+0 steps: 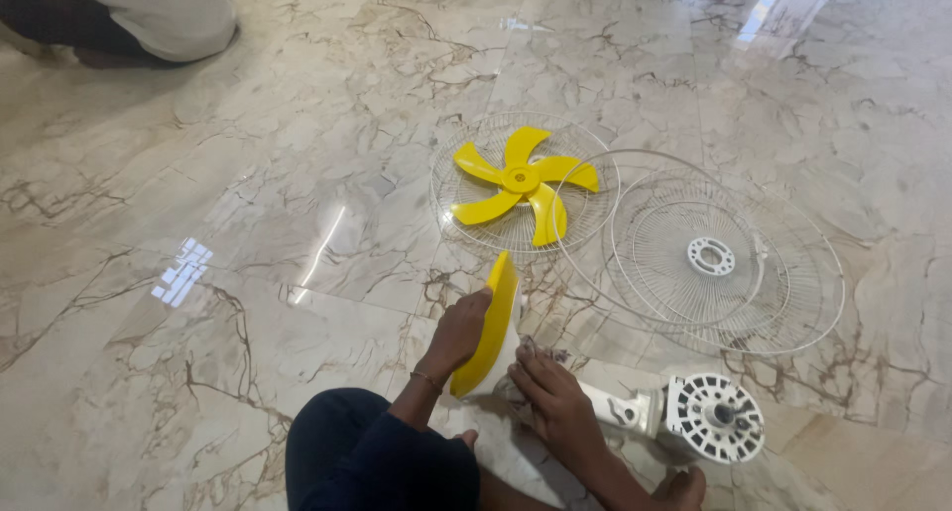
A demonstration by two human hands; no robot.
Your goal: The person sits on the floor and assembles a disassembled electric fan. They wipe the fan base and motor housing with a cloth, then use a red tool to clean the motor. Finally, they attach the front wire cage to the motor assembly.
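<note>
Presently, all parts lie on a polished marble floor, which is hard and glossy; any part released above it may slide or chip.

The largest loose items are two white wire fan guards. The guard with the white centre ring lies right of centre, with a thin wire hoop overlapping its left edge. The second guard lies just beside it and carries the yellow five-blade propeller. Risk: both guards lie near the working area, so a shifted knee or forearm could bend the thin wires or knock the propeller off its rest.

The white motor housing lies on its side at lower right, its neck pointing toward the hands. Risk: being rounded, it may roll if nudged.

The yellow panel stands on edge between the hands, in front of the knee. The left hand has its fingers wrapped on the panel's upper left edge. The right hand presses a pale cloth-like piece against the lower face, fingers curled together on it. Risk: the panel is balanced on one edge; uneven pressure from the right hand could tip it or flex the plastic.

Another person's clothing shows at upper left, well apart.
</note>
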